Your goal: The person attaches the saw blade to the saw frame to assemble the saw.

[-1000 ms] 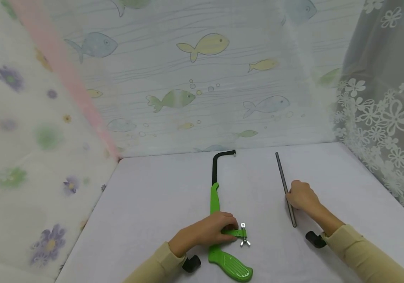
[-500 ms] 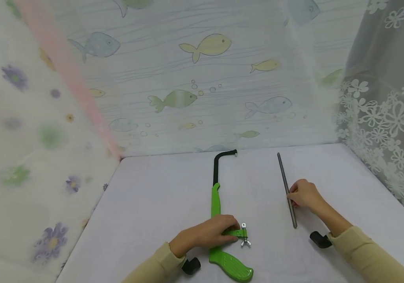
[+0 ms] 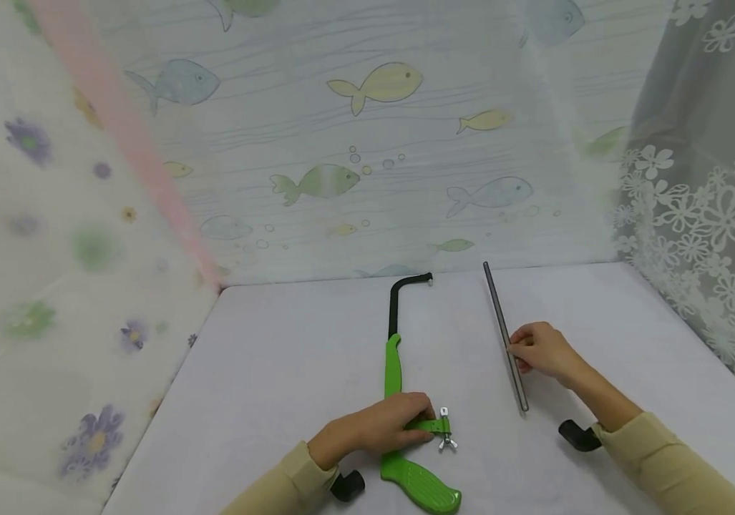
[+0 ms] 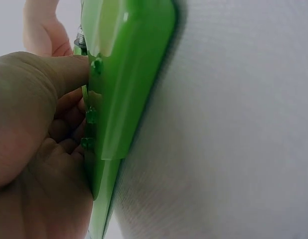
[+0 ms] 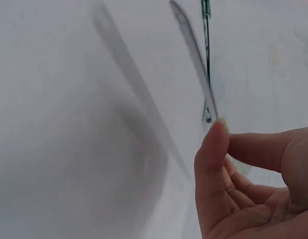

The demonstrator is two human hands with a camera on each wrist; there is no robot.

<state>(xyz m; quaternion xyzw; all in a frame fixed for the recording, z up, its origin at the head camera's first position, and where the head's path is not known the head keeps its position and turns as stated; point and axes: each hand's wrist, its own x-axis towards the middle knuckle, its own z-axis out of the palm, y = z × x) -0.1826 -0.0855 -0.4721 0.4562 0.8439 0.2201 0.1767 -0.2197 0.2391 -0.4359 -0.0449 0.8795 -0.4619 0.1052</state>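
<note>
Head view: left hand (image 3: 393, 423) curled fingers round the saw frame (image 3: 393, 370), perhaps to steady it, while right hand (image 3: 544, 350), at its two o'clock, pinched the blade (image 3: 499, 312) mid-length.

Hacksaw frame (image 3: 392, 368): green, with black hooked bar (image 3: 393, 307), lying flat, gripped in the left fingers (image 3: 419, 399); silver wing nut (image 3: 447, 444) just beyond their tips.
Blade (image 3: 497, 307): thin, grey, straight, raised, slanting, pinched about midway by the right fingers (image 3: 523, 333).
</note>
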